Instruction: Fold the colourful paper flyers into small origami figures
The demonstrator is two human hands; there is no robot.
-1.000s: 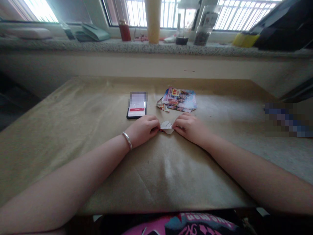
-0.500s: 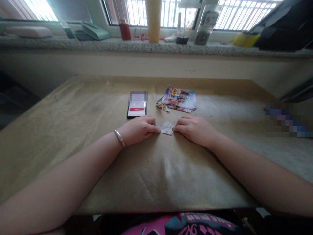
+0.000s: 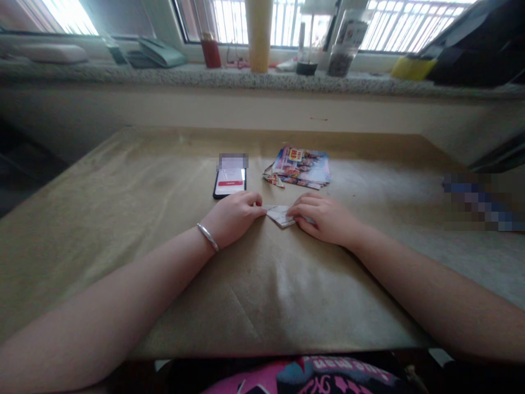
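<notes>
A small folded piece of paper [image 3: 281,215], whitish with faint print, lies on the table between my two hands. My left hand [image 3: 241,212], with a silver bangle at the wrist, pinches its left corner between thumb and forefinger. On the other side, the fingers of my right hand [image 3: 320,214] rest closed over the paper's right part and hide that end. Just beyond my left hand lies a phone [image 3: 230,183] with a lit screen. Past the paper sits a stack of colourful printed sheets [image 3: 305,167], with a small folded scrap [image 3: 274,179] at its left corner.
A tan cloth [image 3: 197,323] covers the table. On the stone windowsill [image 3: 164,76] behind stand a red jar [image 3: 210,52], a tall yellow cylinder [image 3: 259,38] and clear containers. A blurred-out bluish item [image 3: 479,202] lies at the right edge.
The paper has turned and its outline is more pointed toward me. My left hand has shifted slightly away from me; my right fingers now reach further over the paper.
</notes>
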